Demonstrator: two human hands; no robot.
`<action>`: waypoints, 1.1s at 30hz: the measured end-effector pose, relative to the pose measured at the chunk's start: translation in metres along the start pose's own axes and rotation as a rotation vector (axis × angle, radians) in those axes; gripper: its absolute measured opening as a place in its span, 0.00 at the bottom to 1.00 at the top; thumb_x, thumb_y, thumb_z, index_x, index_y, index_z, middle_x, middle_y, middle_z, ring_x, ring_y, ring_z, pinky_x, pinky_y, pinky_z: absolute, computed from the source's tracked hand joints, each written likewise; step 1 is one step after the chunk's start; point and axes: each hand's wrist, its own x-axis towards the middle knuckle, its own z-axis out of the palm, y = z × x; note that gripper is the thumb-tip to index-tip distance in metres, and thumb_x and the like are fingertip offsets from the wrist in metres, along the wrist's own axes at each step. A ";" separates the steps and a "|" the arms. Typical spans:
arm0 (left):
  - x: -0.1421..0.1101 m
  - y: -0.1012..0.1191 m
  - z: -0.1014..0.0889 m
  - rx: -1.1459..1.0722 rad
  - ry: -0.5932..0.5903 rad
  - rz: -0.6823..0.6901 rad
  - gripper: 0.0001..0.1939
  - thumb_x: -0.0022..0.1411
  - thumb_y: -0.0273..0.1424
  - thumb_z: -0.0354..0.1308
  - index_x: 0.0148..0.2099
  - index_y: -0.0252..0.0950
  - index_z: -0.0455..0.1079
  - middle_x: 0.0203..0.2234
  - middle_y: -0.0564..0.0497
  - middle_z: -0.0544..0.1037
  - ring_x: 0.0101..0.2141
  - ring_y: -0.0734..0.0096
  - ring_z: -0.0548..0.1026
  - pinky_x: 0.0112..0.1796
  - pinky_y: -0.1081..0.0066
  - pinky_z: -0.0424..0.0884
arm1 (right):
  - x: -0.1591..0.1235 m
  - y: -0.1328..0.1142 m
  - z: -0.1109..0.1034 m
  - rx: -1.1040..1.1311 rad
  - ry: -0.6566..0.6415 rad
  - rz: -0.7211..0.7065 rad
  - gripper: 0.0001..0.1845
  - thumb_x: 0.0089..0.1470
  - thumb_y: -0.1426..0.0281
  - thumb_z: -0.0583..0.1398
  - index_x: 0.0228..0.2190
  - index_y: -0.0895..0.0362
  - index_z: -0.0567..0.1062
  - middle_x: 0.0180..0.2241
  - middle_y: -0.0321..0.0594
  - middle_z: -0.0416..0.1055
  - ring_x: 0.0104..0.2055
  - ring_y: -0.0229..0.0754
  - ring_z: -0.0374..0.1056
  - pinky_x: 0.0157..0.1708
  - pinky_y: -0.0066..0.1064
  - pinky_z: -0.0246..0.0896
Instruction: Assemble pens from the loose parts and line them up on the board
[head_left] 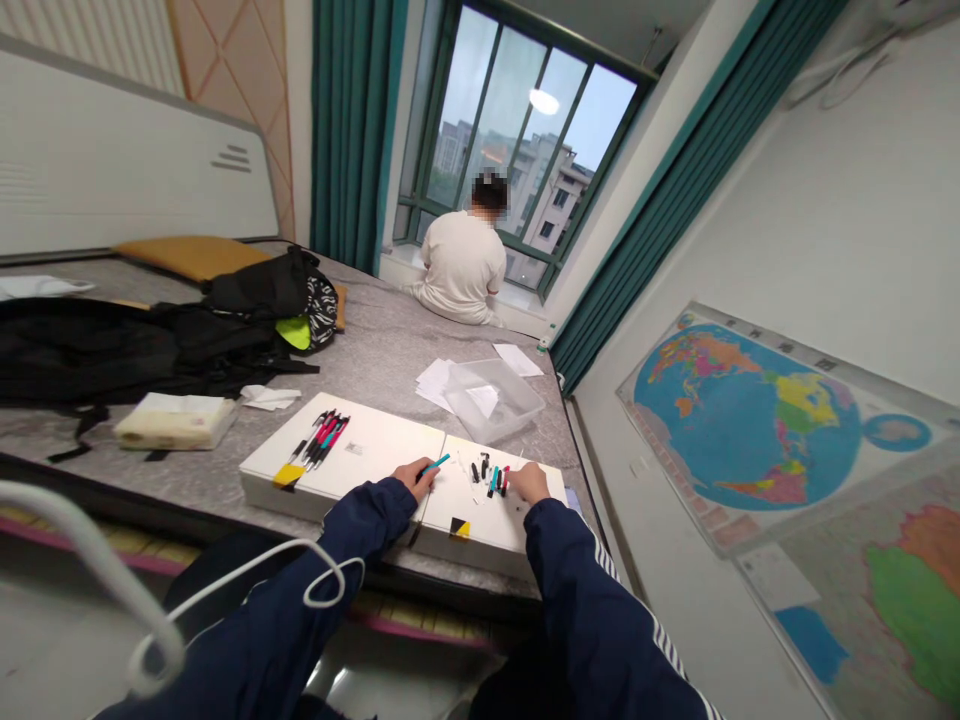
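Note:
My left hand [413, 478] is closed around a teal pen barrel [435, 466], which sticks out past the fingers toward the right. My right hand [531, 482] reaches down onto the right white box [442, 525], fingers drawn together beside a group of small pen parts [493, 478] in black, teal and red. Whatever those fingertips pinch is too small to make out. More tiny bits lie scattered around the parts. On the left white box [405, 440], several assembled pens [324, 440] in red, black and teal lie side by side.
Behind the boxes are a clear plastic tray [517, 405] and white papers [433, 385]. A tissue pack [176, 420] and black backpack [135, 350] lie to the left. A person [463, 262] sits by the window. A white cable [247, 570] loops over my left sleeve.

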 end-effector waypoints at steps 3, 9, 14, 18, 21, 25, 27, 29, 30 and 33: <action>0.007 -0.013 0.005 -0.196 0.072 -0.054 0.15 0.59 0.43 0.49 0.32 0.37 0.67 0.20 0.54 0.75 0.16 0.76 0.66 0.21 0.75 0.62 | -0.017 -0.022 0.007 0.213 0.051 -0.165 0.09 0.43 0.67 0.57 0.18 0.59 0.68 0.20 0.42 0.71 0.25 0.39 0.66 0.23 0.25 0.53; 0.015 -0.028 0.008 -0.477 0.117 -0.066 0.15 0.59 0.45 0.49 0.35 0.37 0.58 0.20 0.55 0.74 0.12 0.80 0.63 0.15 0.79 0.57 | -0.063 -0.070 0.081 0.820 -0.059 -0.368 0.05 0.45 0.68 0.51 0.21 0.55 0.62 0.14 0.29 0.60 0.17 0.34 0.55 0.19 0.23 0.47; 0.014 -0.025 0.005 -0.515 0.100 -0.044 0.16 0.57 0.45 0.51 0.35 0.37 0.58 0.20 0.54 0.74 0.13 0.80 0.64 0.15 0.79 0.57 | -0.077 -0.080 0.109 0.945 -0.075 -0.353 0.05 0.44 0.70 0.51 0.21 0.54 0.58 0.13 0.27 0.56 0.16 0.33 0.52 0.17 0.23 0.45; 0.017 -0.031 0.004 -0.617 0.091 -0.178 0.15 0.52 0.45 0.52 0.31 0.38 0.57 0.14 0.58 0.69 0.12 0.79 0.61 0.13 0.80 0.51 | -0.076 -0.074 0.109 0.941 -0.112 -0.315 0.06 0.45 0.70 0.51 0.21 0.54 0.57 0.13 0.25 0.54 0.15 0.32 0.53 0.17 0.22 0.45; 0.018 -0.036 0.002 -0.628 0.100 -0.221 0.12 0.49 0.41 0.52 0.25 0.38 0.56 0.10 0.60 0.61 0.11 0.80 0.56 0.14 0.78 0.49 | -0.076 -0.074 0.109 0.922 -0.065 -0.346 0.08 0.48 0.68 0.52 0.21 0.54 0.57 0.13 0.25 0.54 0.16 0.32 0.54 0.18 0.22 0.47; 0.017 -0.033 -0.002 -0.427 0.132 -0.126 0.12 0.47 0.40 0.55 0.22 0.37 0.62 0.09 0.60 0.59 0.13 0.79 0.57 0.16 0.76 0.53 | -0.079 -0.076 0.108 0.880 0.029 -0.411 0.11 0.48 0.65 0.56 0.21 0.55 0.59 0.15 0.26 0.56 0.18 0.32 0.55 0.20 0.22 0.49; 0.015 -0.029 -0.003 -0.287 0.150 -0.095 0.13 0.47 0.41 0.57 0.25 0.35 0.68 0.11 0.57 0.64 0.15 0.76 0.62 0.19 0.75 0.59 | -0.080 -0.076 0.107 0.905 0.011 -0.424 0.12 0.48 0.64 0.58 0.22 0.55 0.61 0.16 0.26 0.57 0.18 0.31 0.56 0.19 0.22 0.49; 0.014 -0.025 -0.004 -0.191 0.166 -0.099 0.16 0.47 0.44 0.59 0.27 0.34 0.72 0.15 0.54 0.70 0.19 0.73 0.67 0.23 0.73 0.63 | -0.082 -0.077 0.107 0.953 -0.050 -0.416 0.13 0.48 0.61 0.59 0.24 0.55 0.61 0.16 0.26 0.59 0.16 0.31 0.57 0.17 0.21 0.49; 0.014 -0.024 -0.004 -0.164 0.173 -0.110 0.17 0.46 0.45 0.59 0.28 0.34 0.73 0.17 0.52 0.72 0.21 0.71 0.69 0.25 0.72 0.65 | -0.083 -0.077 0.108 0.979 -0.087 -0.407 0.14 0.48 0.60 0.60 0.25 0.55 0.61 0.15 0.26 0.59 0.15 0.32 0.58 0.16 0.21 0.49; 0.014 -0.022 -0.004 -0.146 0.209 -0.135 0.19 0.44 0.46 0.61 0.29 0.33 0.75 0.21 0.49 0.76 0.25 0.67 0.73 0.29 0.69 0.68 | -0.083 -0.077 0.110 1.031 -0.160 -0.390 0.16 0.47 0.58 0.61 0.26 0.54 0.61 0.14 0.26 0.60 0.14 0.33 0.60 0.13 0.21 0.50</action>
